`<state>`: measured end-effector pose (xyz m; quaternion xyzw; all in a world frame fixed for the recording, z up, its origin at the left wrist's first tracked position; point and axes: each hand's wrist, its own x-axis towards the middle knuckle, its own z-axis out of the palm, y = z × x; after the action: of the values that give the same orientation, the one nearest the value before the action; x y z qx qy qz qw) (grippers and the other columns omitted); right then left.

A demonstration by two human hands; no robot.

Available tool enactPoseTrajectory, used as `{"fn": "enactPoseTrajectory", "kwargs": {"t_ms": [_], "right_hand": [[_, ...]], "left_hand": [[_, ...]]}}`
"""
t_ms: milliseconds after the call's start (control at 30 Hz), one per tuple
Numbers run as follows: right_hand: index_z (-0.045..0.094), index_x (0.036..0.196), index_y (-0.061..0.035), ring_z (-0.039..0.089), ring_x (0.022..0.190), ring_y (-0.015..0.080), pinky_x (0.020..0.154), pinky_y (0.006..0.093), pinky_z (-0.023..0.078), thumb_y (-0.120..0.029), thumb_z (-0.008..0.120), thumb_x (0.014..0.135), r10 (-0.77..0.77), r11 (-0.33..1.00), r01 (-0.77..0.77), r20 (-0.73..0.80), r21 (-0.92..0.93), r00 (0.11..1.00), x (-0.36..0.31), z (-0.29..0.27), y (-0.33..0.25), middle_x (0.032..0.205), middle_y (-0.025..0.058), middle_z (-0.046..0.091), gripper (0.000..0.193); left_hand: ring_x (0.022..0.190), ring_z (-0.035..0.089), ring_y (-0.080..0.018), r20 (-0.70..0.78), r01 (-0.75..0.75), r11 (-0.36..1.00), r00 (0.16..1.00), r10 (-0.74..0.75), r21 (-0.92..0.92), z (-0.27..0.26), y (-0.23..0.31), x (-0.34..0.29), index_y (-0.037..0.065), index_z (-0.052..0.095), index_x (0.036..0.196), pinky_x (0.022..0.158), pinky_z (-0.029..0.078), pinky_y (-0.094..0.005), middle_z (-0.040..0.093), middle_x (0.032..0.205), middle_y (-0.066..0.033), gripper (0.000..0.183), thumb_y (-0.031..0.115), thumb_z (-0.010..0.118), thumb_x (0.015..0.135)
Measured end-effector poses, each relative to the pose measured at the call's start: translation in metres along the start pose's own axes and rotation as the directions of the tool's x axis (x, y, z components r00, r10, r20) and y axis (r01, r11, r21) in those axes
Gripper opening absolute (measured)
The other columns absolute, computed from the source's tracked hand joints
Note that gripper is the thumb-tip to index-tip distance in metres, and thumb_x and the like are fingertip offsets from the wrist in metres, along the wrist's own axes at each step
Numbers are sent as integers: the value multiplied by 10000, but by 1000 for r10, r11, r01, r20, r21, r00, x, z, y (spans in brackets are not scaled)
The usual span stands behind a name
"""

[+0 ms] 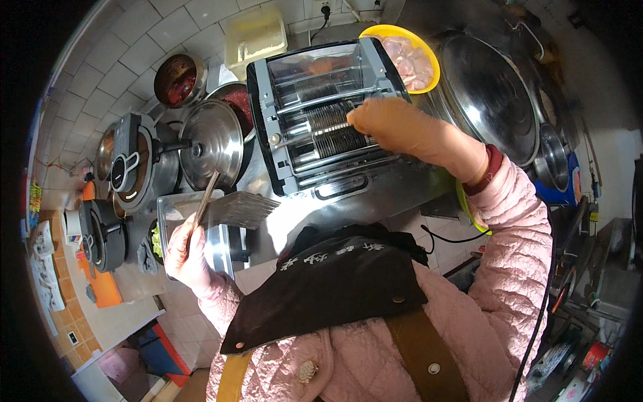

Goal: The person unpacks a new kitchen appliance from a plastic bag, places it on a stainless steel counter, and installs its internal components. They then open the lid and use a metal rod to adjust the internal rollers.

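A meat-cutting machine (281,144) with grey side frames and a clear cover stands on the steel counter in front of me. Rows of thin round blades (331,127) show in its open middle. My right hand (395,124) reaches over the machine, its curled fingertips at the right end of the blades; whether anything is between them is hidden. Off to the machine's left, my left hand (189,251) is closed round the bar of a metal comb (242,208). The comb's long thin teeth point right, above the counter's front edge and beside a clear plastic container (221,251).
A yellow bowl (434,67) of raw meat pieces stands behind the machine at right, near a large round lid (492,87). On the left are a pot lid (211,144), a pot of red contents (179,80) and pressure cookers (137,157). A pale tub (256,33) sits at the back.
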<state>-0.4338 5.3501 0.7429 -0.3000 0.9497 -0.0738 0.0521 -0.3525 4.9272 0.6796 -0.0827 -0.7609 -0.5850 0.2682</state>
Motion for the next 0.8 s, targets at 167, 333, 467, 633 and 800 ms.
{"fn": "enactPoseTrajectory", "kwargs": {"t_ms": [167, 333, 467, 633, 800], "right_hand": [[654, 959, -47, 696, 891, 322, 732, 401, 576, 3, 656, 764, 31, 995, -45, -158, -90, 987, 6, 7, 0, 905, 150, 680, 201], [633, 940, -49, 687, 851, 313, 704, 397, 567, -8, 640, 781, -56, 994, 47, -91, -102, 994, 0, 14, 5, 867, 138, 666, 164], [629, 939, -41, 680, 838, 340, 703, 406, 556, -3, 627, 784, -26, 999, 17, -236, -38, 971, 4, 16, 5, 845, 149, 663, 160], [652, 916, -47, 677, 850, 368, 715, 421, 546, -9, 635, 769, -21, 996, 23, 23, -86, 1000, 5, 15, -3, 859, 170, 670, 153], [668, 973, -60, 661, 891, 334, 739, 421, 530, -49, 627, 814, -29, 999, 34, -279, 14, 960, 3, 0, 10, 878, 136, 670, 165]], "left_hand": [[908, 678, -213, 18, -9, 1000, 1000, 10, -14, -1, -2, 0, -65, 726, 1001, 855, 519, -310, 733, 997, -166, 261, -140, 722, 751], [901, 651, -149, 46, -28, 1000, 999, 27, 8, 0, -2, 1, -42, 728, 1065, 833, 502, -264, 722, 1012, -118, 233, -66, 717, 834], [928, 680, -224, 22, -41, 999, 999, 41, 8, -1, 0, 1, -71, 721, 1013, 870, 519, -309, 730, 993, -172, 257, -139, 703, 766], [927, 672, -193, -4, 27, 1000, 1000, -27, -6, -2, 0, -3, -60, 723, 1051, 867, 514, -295, 725, 1021, -152, 263, -101, 716, 791], [931, 660, -152, 26, -14, 1000, 1000, 14, 13, -4, 1, -2, -41, 728, 1075, 872, 498, -268, 724, 1035, -117, 241, -45, 730, 834]]}}
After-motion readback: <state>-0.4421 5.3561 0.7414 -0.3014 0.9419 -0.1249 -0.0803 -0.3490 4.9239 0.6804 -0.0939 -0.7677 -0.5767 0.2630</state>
